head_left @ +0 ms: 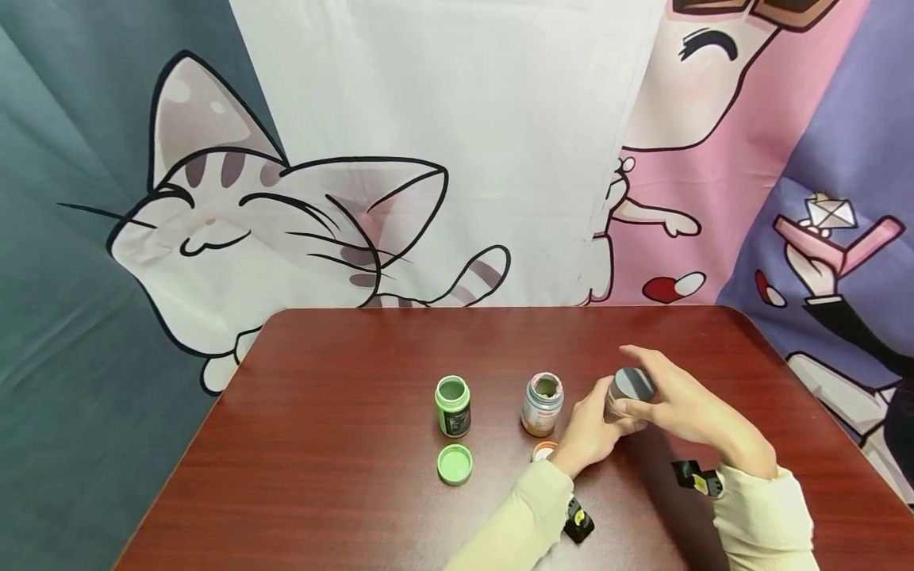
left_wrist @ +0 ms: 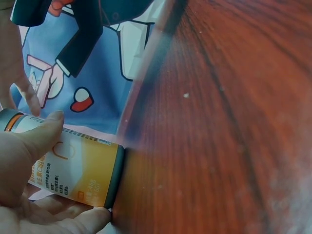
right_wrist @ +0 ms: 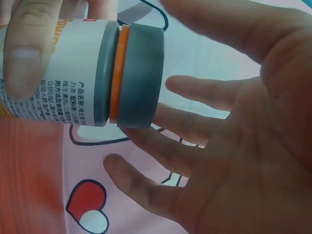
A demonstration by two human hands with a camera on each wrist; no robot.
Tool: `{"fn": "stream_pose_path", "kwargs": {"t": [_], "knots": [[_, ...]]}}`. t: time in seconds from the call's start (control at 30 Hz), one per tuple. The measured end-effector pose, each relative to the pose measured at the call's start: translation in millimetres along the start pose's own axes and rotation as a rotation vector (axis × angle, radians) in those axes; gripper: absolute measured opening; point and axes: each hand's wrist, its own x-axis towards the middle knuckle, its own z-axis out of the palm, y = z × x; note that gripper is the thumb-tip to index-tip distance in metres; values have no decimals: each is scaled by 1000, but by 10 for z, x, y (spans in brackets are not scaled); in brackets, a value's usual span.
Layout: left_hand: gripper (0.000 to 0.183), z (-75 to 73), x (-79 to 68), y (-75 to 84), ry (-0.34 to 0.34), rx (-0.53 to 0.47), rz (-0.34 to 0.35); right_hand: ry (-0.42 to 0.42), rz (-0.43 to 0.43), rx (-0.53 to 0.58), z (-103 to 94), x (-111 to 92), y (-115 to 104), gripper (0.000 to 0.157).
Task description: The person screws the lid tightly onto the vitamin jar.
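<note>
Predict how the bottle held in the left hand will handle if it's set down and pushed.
The bottle would probably stay stiff: its wall shows no visible dent in the grip of the left hand. Standing, it may tip under a high push, being taller than wide. Laid down, its round sides could let it roll.

The place is a small tabletop recording set, centred on a table [head_left: 321,404] with a glossy reddish-brown wood-grain top and rounded far corners. Behind it, a printed fabric backdrop [head_left: 464,71] fills the view in teal, white, pink and violet-blue, with soft creases at the left and cartoons that include a smiling striped cat [head_left: 236,226], and small black devices [head_left: 579,521] sit by the cuffs of cream sleeves [head_left: 514,515]. The backdrop hides what lies beyond, so whether this corner belongs to a home, an office or a studio cannot fairly be told.
</note>
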Motion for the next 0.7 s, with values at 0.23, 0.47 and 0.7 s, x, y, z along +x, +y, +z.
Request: {"fn": "stream_pose_path", "kwargs": {"t": [0.23,0.47,0.7], "knots": [[55,13,30,5,4,9,25,-4,-51,4,-35,-9,10,70],[57,22,16,-2,-6,-7,6,-16,-46,12,-39,-27,8,73],[60,34,4,1,-5,-34,-3,1,-20,-29,-38,-25,6,72]]}}
